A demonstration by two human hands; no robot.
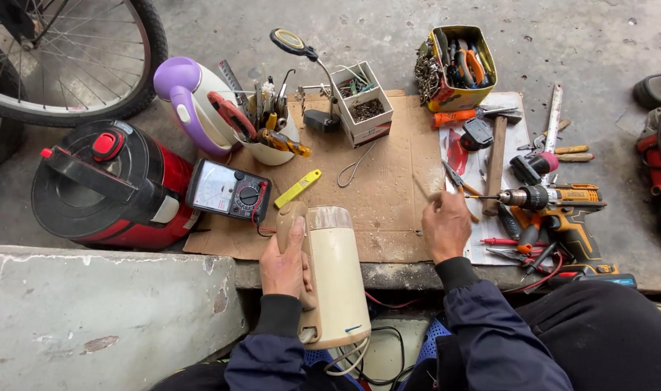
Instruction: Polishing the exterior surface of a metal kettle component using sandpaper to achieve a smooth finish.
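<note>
— Nearest in: cream appliance (335, 279), long axis running straight away from the body, clasped along its side by the left hand (285, 262).
— And the right hand (446, 224)?
— Just right of it, loosely closed around a thin stick (421, 187), tip angled up-left.
— Farther out?
— Cordless drill (555, 206) rightward, multimeter (229, 190) leftward on the cardboard (381, 181).

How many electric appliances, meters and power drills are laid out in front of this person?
Small appliances: 3 – cream grinder held by the left hand, red-and-black cooker, purple-and-white kettle
Meters: 1 – analogue multimeter
Power drills: 1 – orange-and-black drill, beside the right hand
Total: 5
</note>
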